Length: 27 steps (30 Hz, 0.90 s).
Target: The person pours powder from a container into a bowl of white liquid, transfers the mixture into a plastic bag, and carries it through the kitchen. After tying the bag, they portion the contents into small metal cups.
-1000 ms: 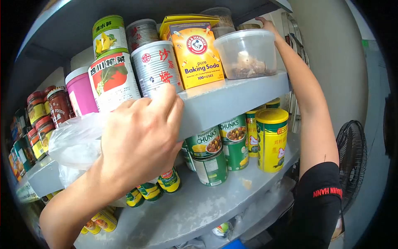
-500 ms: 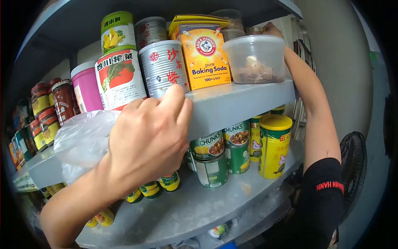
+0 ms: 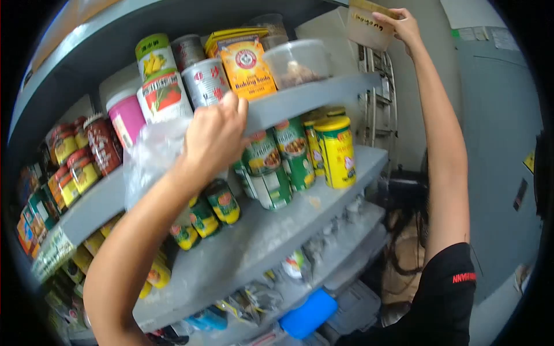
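Observation:
High at the upper right, my right hand [image 3: 407, 29] grips the rim of a plastic tub [image 3: 365, 33] with handwriting on its side. The tub is tilted and out past the shelf's right end. My left hand [image 3: 216, 130] is closed over the front edge of the grey shelf [image 3: 323, 92], below a silver can [image 3: 205, 83] with red characters. A crumpled clear plastic bag [image 3: 153, 158] hangs beside my left wrist. Near that hand on the shelf stand a yellow baking soda box [image 3: 249, 66] and a clear round container [image 3: 297, 63] with dry brown pieces inside.
Pineapple chunks cans [image 3: 271, 173] and a yellow canister [image 3: 336, 153] stand on the shelf below. Several jars [image 3: 81, 167] line the left side. A ladder [image 3: 381, 104] leans behind the shelf's right end. A blue object [image 3: 309, 313] lies low down.
My right hand has come out from behind the clear container, lifting the tub up and to the right. The view has shifted and tilted. My left hand stays on the shelf edge.

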Motion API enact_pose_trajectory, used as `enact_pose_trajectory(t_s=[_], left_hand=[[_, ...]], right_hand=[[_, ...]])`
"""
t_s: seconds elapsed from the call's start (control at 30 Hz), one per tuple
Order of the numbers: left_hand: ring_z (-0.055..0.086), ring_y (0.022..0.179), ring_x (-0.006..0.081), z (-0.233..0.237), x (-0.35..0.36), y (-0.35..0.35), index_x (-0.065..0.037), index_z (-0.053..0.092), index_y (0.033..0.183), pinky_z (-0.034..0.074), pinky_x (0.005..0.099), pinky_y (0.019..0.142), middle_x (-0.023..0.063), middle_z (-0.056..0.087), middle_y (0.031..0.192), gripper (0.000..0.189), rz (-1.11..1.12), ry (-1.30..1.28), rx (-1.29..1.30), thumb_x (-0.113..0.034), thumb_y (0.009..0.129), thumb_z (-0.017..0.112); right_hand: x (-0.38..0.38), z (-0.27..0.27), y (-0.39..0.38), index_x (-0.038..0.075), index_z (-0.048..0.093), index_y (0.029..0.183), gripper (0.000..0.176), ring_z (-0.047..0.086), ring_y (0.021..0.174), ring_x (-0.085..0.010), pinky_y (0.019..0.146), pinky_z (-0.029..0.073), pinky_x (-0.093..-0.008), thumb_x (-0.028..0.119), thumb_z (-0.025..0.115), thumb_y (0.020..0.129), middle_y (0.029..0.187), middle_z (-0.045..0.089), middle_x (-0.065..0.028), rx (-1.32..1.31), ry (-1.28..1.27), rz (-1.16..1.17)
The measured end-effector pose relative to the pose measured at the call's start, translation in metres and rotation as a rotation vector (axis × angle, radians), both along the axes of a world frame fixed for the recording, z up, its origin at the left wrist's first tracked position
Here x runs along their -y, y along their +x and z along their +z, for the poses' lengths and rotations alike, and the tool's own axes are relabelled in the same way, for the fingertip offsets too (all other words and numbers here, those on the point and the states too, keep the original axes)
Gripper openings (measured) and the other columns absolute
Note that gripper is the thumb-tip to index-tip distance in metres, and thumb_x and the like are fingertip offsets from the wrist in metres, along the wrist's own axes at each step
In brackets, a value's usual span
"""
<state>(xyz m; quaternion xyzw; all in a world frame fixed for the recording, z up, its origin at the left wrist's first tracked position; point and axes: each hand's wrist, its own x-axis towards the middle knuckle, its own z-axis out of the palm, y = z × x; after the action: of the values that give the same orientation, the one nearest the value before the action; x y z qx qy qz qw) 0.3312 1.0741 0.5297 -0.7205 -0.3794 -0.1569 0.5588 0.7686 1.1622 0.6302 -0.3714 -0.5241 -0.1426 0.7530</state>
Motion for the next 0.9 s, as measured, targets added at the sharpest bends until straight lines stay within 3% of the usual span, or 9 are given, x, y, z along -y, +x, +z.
enact_pose_trajectory(t_s=[0.1,0.17,0.37,0.4,0.5,0.57,0.67,0.8,0.9], left_hand=[[0.060,0.069,0.0194,-0.014,0.039,0.002,-0.003,0.049,0.114,0.046,0.0271,0.056,0.0122,0.055,0.099,0.073,-0.538,-0.097,0.384,-0.043,0.061,0.079],[0.061,0.075,0.0203,-0.057,0.097,-0.012,-0.004,0.044,0.121,0.048,0.0281,0.058,0.0137,0.055,0.107,0.079,-0.824,-0.613,0.692,-0.032,0.058,0.082],[0.060,0.082,0.0191,-0.296,0.200,-0.111,-0.012,0.027,0.139,0.047,0.0261,0.058,0.0125,0.051,0.123,0.087,-1.655,-1.913,1.718,-0.055,0.074,0.063],[0.060,0.081,0.0194,-0.354,0.219,-0.136,-0.012,0.028,0.139,0.047,0.0262,0.058,0.0125,0.052,0.123,0.085,-1.829,-1.913,1.885,-0.062,0.077,0.055],[0.060,0.082,0.0205,-0.453,0.332,-0.206,-0.012,0.037,0.135,0.047,0.0300,0.059,0.0123,0.056,0.116,0.080,-1.675,-1.538,2.568,-0.069,0.078,0.041],[0.061,0.076,0.0220,-0.485,0.418,-0.225,-0.010,0.045,0.128,0.047,0.0324,0.057,0.0125,0.061,0.103,0.081,-1.141,-1.014,3.016,-0.073,0.079,0.029],[0.062,0.072,0.0232,-0.577,0.545,-0.251,-0.010,0.047,0.125,0.047,0.0354,0.055,0.0136,0.063,0.098,0.081,-1.732,-1.111,2.694,-0.073,0.080,0.026],[0.062,0.067,0.0258,-0.587,0.677,-0.257,-0.009,0.047,0.125,0.048,0.0387,0.055,0.0147,0.064,0.091,0.079,-1.406,-0.531,2.856,-0.072,0.083,0.023],[0.063,0.081,0.0265,-0.595,0.760,-0.242,-0.007,0.047,0.126,0.050,0.0407,0.066,0.0152,0.062,0.101,0.069,-1.648,-0.105,2.787,-0.063,0.089,0.029]], right_hand=[[0.119,-0.056,-0.079,-0.002,0.054,0.117,0.042,0.049,0.113,-0.0346,0.093,0.043,-0.0426,0.013,0.055,0.077,0.126,0.043,-0.0320,-0.176,0.067,0.345],[0.123,-0.106,-0.079,0.001,0.048,0.115,0.054,0.057,0.099,-0.0197,0.089,0.042,-0.0339,0.032,0.071,0.077,0.105,0.058,-0.0085,0.067,0.257,0.543],[0.225,-0.324,-0.287,0.004,0.048,0.099,0.038,0.050,0.099,-0.0182,0.086,0.044,-0.0355,0.028,0.067,0.077,0.106,0.049,-0.0096,0.136,0.059,1.030],[0.241,-0.377,-0.326,0.005,0.048,0.095,0.040,0.050,0.095,-0.0168,0.086,0.043,-0.0343,0.025,0.073,0.071,0.106,0.049,-0.0097,-0.195,-0.220,1.195],[0.316,-0.482,-0.426,0.008,0.046,0.102,0.055,0.050,0.102,-0.0250,0.093,0.037,-0.0402,0.015,0.082,0.061,0.110,0.047,-0.0147,0.297,-0.319,1.276],[0.358,-0.528,-0.477,0.008,0.044,0.105,0.058,0.050,0.105,-0.0270,0.093,0.037,-0.0403,0.012,0.082,0.061,0.112,0.047,-0.0158,0.336,-0.367,1.590],[0.435,-0.576,-0.559,0.009,0.039,0.111,0.070,0.048,0.112,-0.0290,0.093,0.039,-0.0396,0.009,0.084,0.058,0.115,0.046,-0.0166,0.520,-0.510,1.966],[0.524,-0.629,-0.638,0.008,0.036,0.110,0.081,0.042,0.120,-0.0298,0.096,0.039,-0.0411,0.017,0.090,0.050,0.129,0.037,-0.0190,0.517,-0.666,2.384],[0.600,-0.608,-0.669,0.006,0.030,0.125,0.096,0.033,0.128,-0.0308,0.101,0.035,-0.0421,0.017,0.089,0.050,0.141,0.025,-0.0202,1.297,-0.797,2.287]])
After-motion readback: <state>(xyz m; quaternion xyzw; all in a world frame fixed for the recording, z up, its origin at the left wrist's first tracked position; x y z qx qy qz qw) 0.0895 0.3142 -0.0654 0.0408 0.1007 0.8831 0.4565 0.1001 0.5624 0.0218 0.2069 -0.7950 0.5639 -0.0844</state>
